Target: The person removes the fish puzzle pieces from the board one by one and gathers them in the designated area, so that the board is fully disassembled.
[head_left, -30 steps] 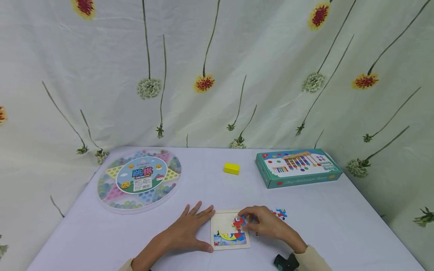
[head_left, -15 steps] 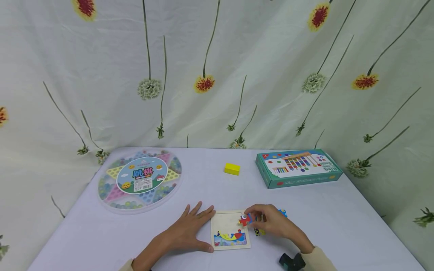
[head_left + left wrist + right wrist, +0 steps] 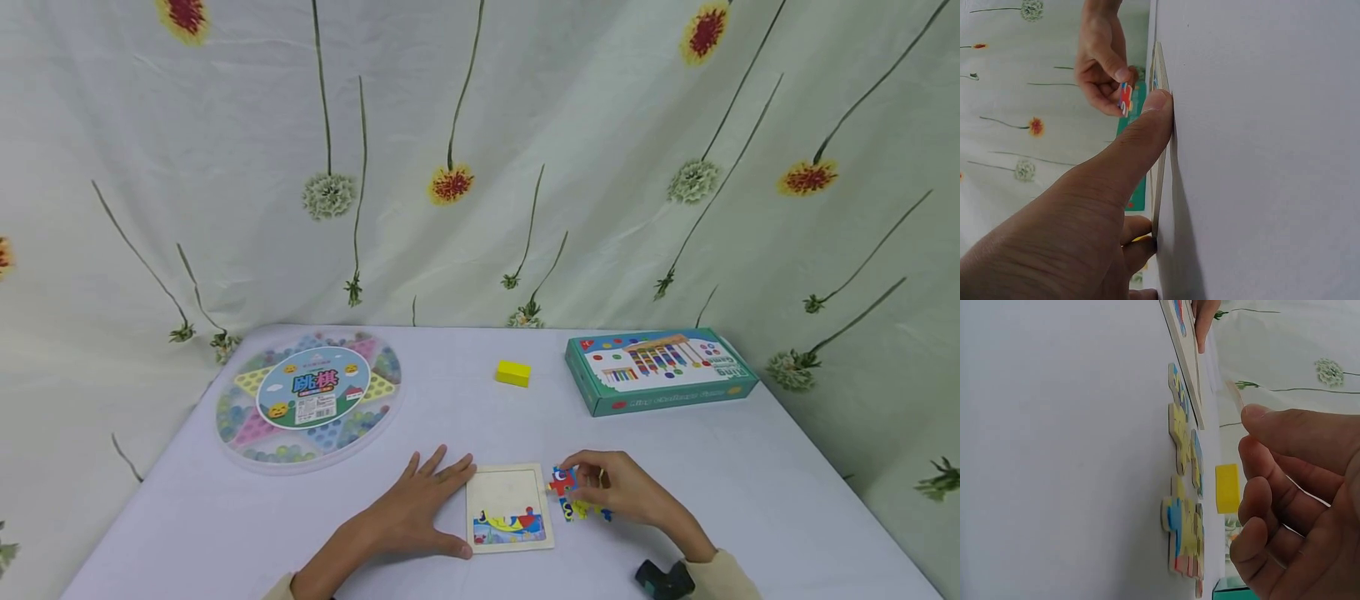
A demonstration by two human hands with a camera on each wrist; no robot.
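Just right of the puzzle tray point(image 3: 505, 490), the right hand point(image 3: 626, 490) pinches the red puzzle piece point(image 3: 561, 481), likely light, rigid and best gripped by its edges, while the left hand point(image 3: 420, 518), fingers spread, touches the puzzle tray's left edge.

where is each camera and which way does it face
Head: on the head, facing forward and down over the puzzle board; left hand, right hand, sleeves show.
Left wrist: worn there, facing the puzzle board's edge; both hands show.
Right wrist: worn there, facing loose puzzle pieces; both hands partly show.
Head and right wrist share the yellow block.
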